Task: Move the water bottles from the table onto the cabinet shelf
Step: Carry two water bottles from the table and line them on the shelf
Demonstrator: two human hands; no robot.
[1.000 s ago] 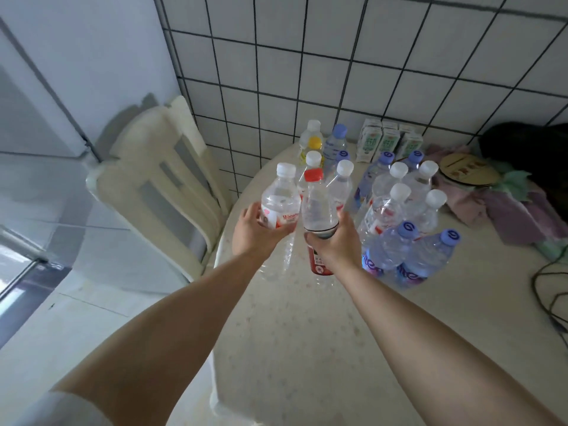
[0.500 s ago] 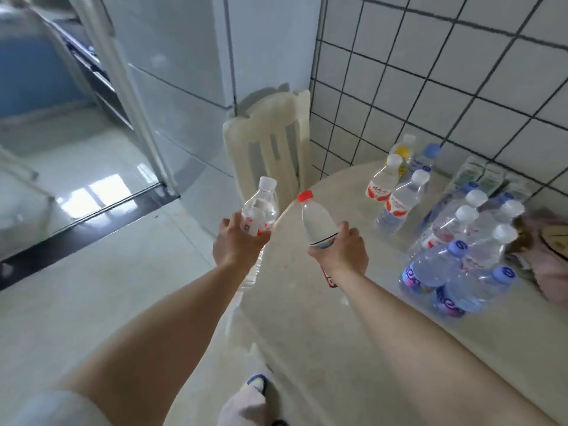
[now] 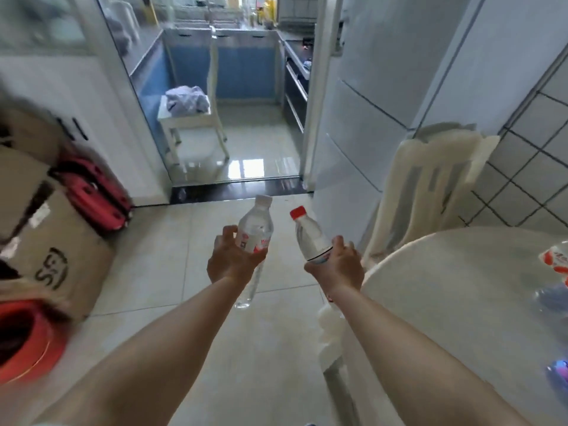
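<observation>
soft daylight glares off the kitchen floor [image 3: 246, 167]; left edge smeared by motion blur, wide-angle bending at borders.

Two bare forearms, left hand [image 3: 231, 263], right hand [image 3: 338, 267]; pale short sleeve edge at left shoulder

- White-capped bottle [image 3: 254, 232]: clear plastic, red-and-white label round the middle, water inside. Held in the left grip [image 3: 229, 259] by the label band, off the desk, above the floor tiles. Tilted, cap leaning far and slightly right, base pointing down toward the near floor.
- Red-capped bottle [image 3: 309, 236]: clear, slimmer, dark band and label at the lower body. Held in the right grip [image 3: 336, 265] round its lower half, cap tilted far-left.
- Remaining bottles [image 3: 554, 272]: blurred at the right edge, on the desk [image 3: 461, 290]; red-white label and blue caps just visible.
</observation>
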